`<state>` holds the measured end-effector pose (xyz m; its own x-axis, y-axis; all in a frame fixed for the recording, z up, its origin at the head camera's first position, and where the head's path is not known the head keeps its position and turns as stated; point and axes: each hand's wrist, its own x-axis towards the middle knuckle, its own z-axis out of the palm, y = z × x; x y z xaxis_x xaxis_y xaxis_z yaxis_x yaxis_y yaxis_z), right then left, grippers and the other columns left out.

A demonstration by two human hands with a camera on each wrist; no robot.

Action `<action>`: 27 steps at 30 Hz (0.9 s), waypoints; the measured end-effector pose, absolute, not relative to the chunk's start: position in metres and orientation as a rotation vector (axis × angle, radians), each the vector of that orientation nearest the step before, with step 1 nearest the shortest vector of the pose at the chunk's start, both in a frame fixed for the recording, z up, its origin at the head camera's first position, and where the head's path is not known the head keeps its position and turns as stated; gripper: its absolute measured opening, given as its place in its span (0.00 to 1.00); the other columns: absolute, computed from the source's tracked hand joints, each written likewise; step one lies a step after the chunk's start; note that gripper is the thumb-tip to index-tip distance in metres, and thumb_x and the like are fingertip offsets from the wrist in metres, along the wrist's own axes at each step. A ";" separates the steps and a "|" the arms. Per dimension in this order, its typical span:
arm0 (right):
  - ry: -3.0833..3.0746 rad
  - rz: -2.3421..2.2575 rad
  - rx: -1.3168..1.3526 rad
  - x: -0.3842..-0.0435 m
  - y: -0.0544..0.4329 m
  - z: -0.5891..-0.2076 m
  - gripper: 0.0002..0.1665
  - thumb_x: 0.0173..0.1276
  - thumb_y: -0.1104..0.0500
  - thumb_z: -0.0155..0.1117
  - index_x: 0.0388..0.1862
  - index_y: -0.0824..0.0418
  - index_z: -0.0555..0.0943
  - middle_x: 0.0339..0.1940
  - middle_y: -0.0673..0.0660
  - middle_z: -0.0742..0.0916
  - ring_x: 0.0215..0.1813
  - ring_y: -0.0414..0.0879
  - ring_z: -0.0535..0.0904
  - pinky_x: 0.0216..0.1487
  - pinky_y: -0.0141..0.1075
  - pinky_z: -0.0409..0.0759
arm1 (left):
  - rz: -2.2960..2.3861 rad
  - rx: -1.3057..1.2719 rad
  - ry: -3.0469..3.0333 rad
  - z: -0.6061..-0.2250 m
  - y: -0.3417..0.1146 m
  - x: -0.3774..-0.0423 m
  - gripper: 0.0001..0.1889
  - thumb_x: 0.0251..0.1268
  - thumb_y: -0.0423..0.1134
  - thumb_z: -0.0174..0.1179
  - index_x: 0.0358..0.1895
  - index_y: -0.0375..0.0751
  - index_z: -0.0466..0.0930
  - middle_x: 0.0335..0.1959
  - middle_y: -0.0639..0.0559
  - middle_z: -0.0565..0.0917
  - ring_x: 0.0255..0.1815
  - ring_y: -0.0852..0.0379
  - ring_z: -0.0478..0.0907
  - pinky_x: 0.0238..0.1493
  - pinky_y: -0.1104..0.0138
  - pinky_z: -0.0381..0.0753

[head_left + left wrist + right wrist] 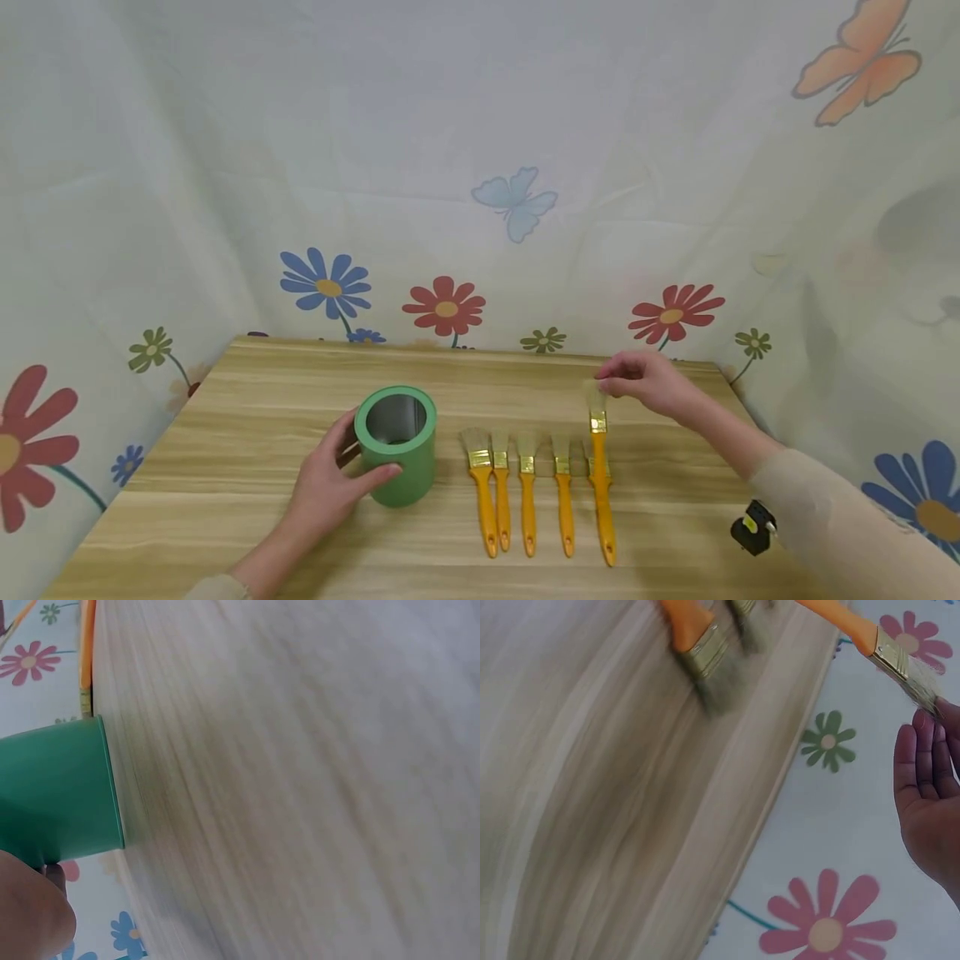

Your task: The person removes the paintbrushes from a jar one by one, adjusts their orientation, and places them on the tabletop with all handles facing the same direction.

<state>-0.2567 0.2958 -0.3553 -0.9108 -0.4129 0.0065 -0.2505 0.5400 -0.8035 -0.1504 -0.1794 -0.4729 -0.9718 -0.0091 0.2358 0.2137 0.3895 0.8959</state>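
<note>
A green cylindrical holder (405, 479) with a dark, hollow inside stands upright on the wooden table. My left hand (322, 483) grips its side, thumb across the front and fingers round the left. By its bristles, my right hand (645, 383) pinches a paintbrush (600, 467), its orange handle pointing down toward me. That brush overlaps another paintbrush (588, 454) behind it. Several more orange-handled paintbrushes (528, 500) lie in a row to the right of the holder, bristles facing away. The right wrist view shows the fingertips on the bristle end of the held brush (889, 652).
A small black device (753, 528) is at the table's right side, beside the right sleeve. Behind the table (300, 367) hangs a white cloth (375, 125) printed with flowers and butterflies; it also runs along both sides.
</note>
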 end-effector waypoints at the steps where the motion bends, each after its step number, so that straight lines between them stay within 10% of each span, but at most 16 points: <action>1: 2.591 -1.296 -0.560 -0.256 0.300 -0.357 0.13 0.78 0.61 0.69 0.55 0.70 0.86 0.44 0.60 0.91 0.44 0.47 0.86 0.49 0.31 0.88 | -1.621 -0.185 -2.443 -0.473 -0.179 -0.150 0.49 0.55 0.47 0.84 0.80 0.49 0.67 0.74 0.46 0.77 0.74 0.40 0.75 0.73 0.46 0.79; 18: 2.571 -1.277 -0.411 -0.250 0.355 -0.415 0.13 0.77 0.63 0.69 0.54 0.71 0.86 0.42 0.60 0.90 0.45 0.63 0.85 0.48 0.36 0.91 | -1.617 -0.188 -2.450 -0.472 -0.179 -0.149 0.49 0.56 0.49 0.84 0.80 0.51 0.67 0.75 0.48 0.77 0.75 0.40 0.75 0.74 0.44 0.79; 27: 2.607 -1.223 -0.390 -0.251 0.355 -0.441 0.09 0.77 0.63 0.70 0.50 0.68 0.88 0.39 0.56 0.90 0.40 0.54 0.84 0.43 0.40 0.91 | -1.618 -0.188 -2.445 -0.472 -0.179 -0.149 0.48 0.56 0.48 0.84 0.80 0.50 0.68 0.74 0.48 0.77 0.74 0.40 0.75 0.74 0.44 0.79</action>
<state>-0.2509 0.3551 -0.4412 -0.9369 -0.3355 -0.0982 -0.1390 0.6153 -0.7759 -0.1494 -0.1790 -0.4720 -0.9713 -0.0056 0.2379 0.2168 0.3915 0.8943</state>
